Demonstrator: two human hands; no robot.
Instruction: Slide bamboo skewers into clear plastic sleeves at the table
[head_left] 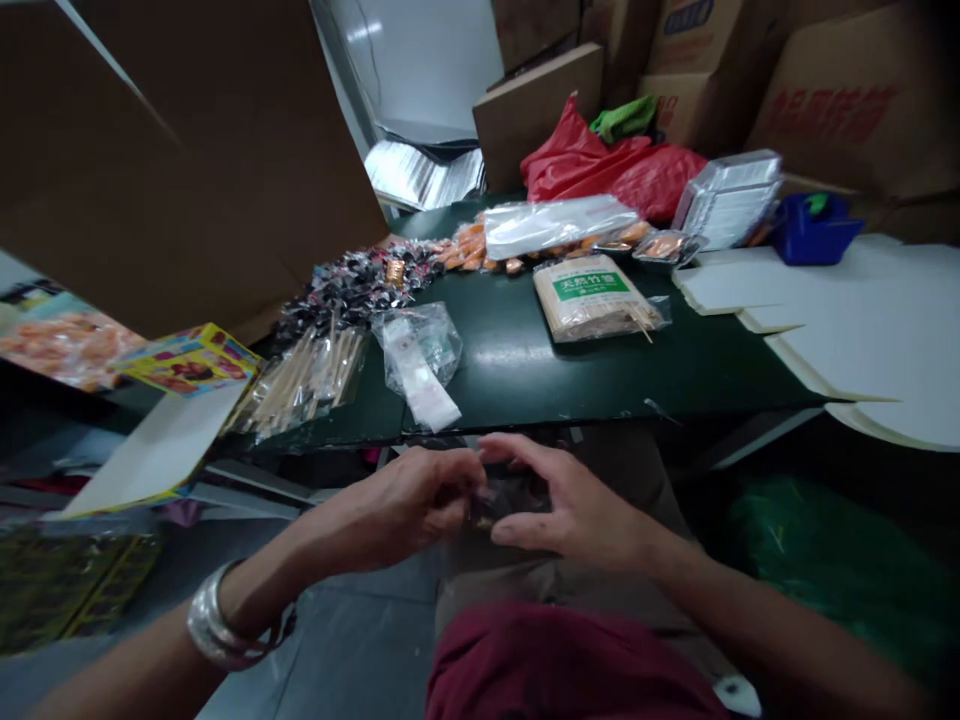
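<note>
A person's left hand [424, 498], the wrist ringed by silver bracelets [217, 625], has its grip pinched on a small dark item [482, 508], blurred, just below the near edge of a dark green worktop [510, 365]. The right hand [566, 500] curves around it from 3 o'clock, its grip loose, thumb and fingers parted. Seen from the hands, bagged wooden sticks [307, 380] lie at 10 o'clock, a heap of dark packets [341, 285] at 11, a green-labelled stick pack [589, 298] at 1 and white sheets [877, 320] at 2.
</note>
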